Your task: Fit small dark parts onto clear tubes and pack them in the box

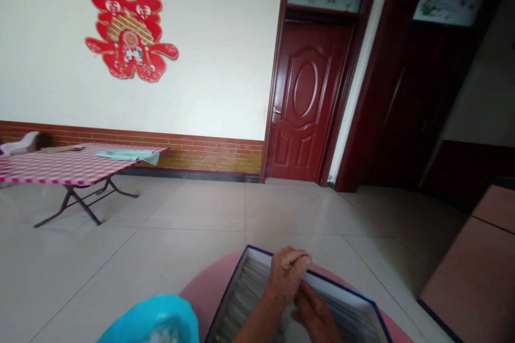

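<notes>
My left hand [285, 274] is closed above a shallow box [370, 307] with a blue rim and pale inner walls, near its far side. Its fingers curl inward, and whatever they may hold is hidden. Just below and to the right, my right hand [313, 300] is tucked against it, fingers drawn together and partly covered by the left hand. Rows of thin, translucent, stick-like pieces [246, 292] lie in the box on both sides of my hands. Their exact kind is too blurred to tell.
The box rests on a round pink surface [209, 283]. To its left is a turquoise bag-like container [155, 311] with clear pieces [163, 335] inside. A folding table [60, 163] with a checked top stands left; a pink cabinet-like block [478, 262] stands right. A red door [308, 99] is ahead.
</notes>
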Tool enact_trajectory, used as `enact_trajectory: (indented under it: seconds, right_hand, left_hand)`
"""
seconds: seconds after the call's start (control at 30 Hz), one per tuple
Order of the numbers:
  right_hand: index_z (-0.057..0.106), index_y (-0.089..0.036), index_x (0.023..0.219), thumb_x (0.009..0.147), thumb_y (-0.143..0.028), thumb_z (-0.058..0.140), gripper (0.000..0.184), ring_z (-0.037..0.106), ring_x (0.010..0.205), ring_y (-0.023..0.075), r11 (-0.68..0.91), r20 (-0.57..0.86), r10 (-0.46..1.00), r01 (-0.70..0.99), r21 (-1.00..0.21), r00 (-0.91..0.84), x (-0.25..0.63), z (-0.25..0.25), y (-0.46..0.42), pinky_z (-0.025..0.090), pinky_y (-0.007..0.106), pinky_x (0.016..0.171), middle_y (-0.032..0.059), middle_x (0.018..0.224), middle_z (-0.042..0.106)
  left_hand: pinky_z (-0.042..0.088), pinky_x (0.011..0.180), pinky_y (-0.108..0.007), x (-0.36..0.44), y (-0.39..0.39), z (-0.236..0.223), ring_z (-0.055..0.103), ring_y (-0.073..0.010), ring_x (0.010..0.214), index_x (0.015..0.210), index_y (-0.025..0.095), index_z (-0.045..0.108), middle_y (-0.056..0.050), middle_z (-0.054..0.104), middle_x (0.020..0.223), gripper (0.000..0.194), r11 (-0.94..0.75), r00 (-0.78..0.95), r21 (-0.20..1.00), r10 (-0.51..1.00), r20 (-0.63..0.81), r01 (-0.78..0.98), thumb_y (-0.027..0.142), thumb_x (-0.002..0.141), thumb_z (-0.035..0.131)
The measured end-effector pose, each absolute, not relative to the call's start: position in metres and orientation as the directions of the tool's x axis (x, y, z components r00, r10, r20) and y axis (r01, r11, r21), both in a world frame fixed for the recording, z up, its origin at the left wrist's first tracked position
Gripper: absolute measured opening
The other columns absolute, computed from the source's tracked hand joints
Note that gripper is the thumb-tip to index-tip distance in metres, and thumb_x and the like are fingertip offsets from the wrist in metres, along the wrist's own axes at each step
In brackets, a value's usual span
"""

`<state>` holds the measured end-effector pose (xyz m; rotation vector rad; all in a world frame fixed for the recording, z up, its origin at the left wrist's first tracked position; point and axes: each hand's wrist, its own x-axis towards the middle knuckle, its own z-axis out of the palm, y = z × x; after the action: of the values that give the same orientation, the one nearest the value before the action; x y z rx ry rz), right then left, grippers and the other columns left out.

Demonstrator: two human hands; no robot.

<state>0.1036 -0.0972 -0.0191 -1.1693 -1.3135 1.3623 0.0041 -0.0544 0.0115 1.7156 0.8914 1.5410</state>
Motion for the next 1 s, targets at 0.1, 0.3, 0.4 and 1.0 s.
enact_trajectory:
  seconds: [0.1, 0.3, 0.4, 1.0]
  right_hand:
    - [0.059, -0.023, 0.099, 0.073, -0.053, 0.053, 0.040, 0.059, 0.090, 0.0202, -0.055, -0.054, 0.976, -0.002, -0.998, -0.212, 0.101, -0.021, -0.098, 0.049, 0.030, 0.069, 0.0061, 0.102, 0.063]
    - [0.057, -0.018, 0.082, 0.072, -0.057, 0.050, 0.041, 0.053, 0.052, 0.0123, -0.081, -0.091, 0.985, 0.073, -0.994, -0.146, 0.100, -0.033, -0.093, 0.038, 0.022, 0.041, 0.0010, 0.067, 0.059]
    - [0.055, -0.017, 0.073, 0.074, -0.061, 0.044, 0.046, 0.042, 0.038, 0.0081, -0.077, -0.097, 0.988, 0.155, -0.985, -0.124, 0.102, -0.034, -0.092, 0.029, 0.020, 0.034, -0.0033, 0.052, 0.050]
    - [0.058, -0.023, 0.108, 0.067, -0.053, 0.062, 0.051, 0.061, 0.082, 0.0192, -0.157, -0.151, 0.988, -0.265, -0.951, -0.045, 0.110, -0.022, -0.095, 0.048, 0.029, 0.064, 0.0065, 0.104, 0.064]
  left_hand:
    - [0.033, 0.055, -0.023, 0.001, -0.044, 0.004, 0.044, -0.0104, 0.056, 0.069, 0.016, 0.063, 0.003, 0.048, 0.056, 0.035, -0.302, -0.050, 0.933, 0.953, 0.298, -0.195, 0.048, 0.077, 0.053]
    - [0.032, 0.051, -0.020, -0.004, -0.030, -0.008, 0.043, -0.0078, 0.052, 0.061, 0.015, 0.054, 0.004, 0.049, 0.056, 0.038, -0.098, -0.129, 0.816, 0.991, 0.029, -0.570, 0.051, 0.064, 0.066]
    - [0.034, 0.052, -0.020, -0.006, -0.027, -0.010, 0.047, -0.0083, 0.053, 0.065, 0.015, 0.055, 0.003, 0.052, 0.059, 0.039, -0.034, -0.123, 0.733, 0.990, -0.068, -0.680, 0.049, 0.055, 0.073]
    - [0.030, 0.043, -0.021, 0.006, -0.046, -0.016, 0.040, -0.0090, 0.045, 0.070, 0.015, 0.059, 0.003, 0.047, 0.054, 0.044, -0.057, 0.280, 0.998, 0.958, 0.065, -0.037, 0.057, 0.075, 0.044]
